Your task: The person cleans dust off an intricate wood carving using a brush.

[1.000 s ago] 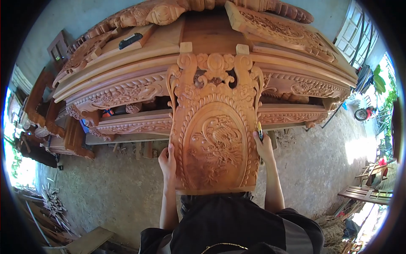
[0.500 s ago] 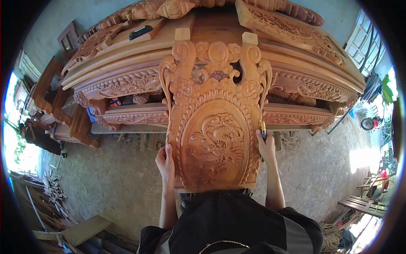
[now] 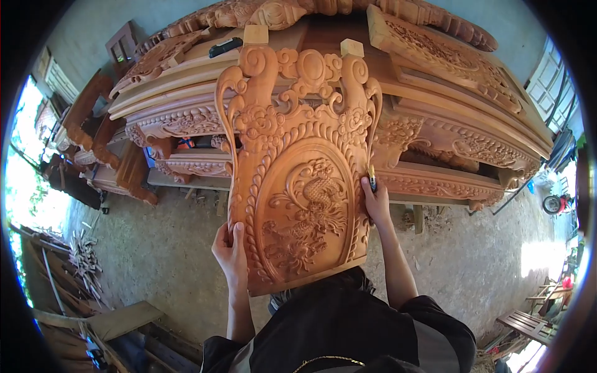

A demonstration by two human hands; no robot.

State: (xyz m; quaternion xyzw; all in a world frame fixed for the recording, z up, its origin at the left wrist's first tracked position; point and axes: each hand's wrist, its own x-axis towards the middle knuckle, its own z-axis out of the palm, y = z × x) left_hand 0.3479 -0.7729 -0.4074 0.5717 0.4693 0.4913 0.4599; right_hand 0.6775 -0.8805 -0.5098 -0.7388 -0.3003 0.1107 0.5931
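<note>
A carved wooden chair back [image 3: 292, 186], with a dragon relief in an oval and scrollwork along its top, is held in front of my body, tilted to one side. My left hand [image 3: 231, 253] grips its lower left edge, thumb on the front face and fingers behind. On the opposite edge, a little higher, my right hand [image 3: 377, 204] holds the panel too. A slim yellow-and-black tool [image 3: 372, 178] sticks up from that hand; its lower part is hidden. Square wooden tenons [image 3: 256, 34] top the two uprights.
Behind the panel stands a large carved wooden piece [image 3: 454, 140] with another carved panel [image 3: 444, 53] and a black object [image 3: 225, 47] on top. More carved furniture [image 3: 93, 140] is at the left. Wood scraps [image 3: 84, 258] lie on the concrete floor [image 3: 168, 248].
The chair back has shifted left and tilted, its lower right corner rising, with both hands still on its edges. The camera view has turned slightly too.
</note>
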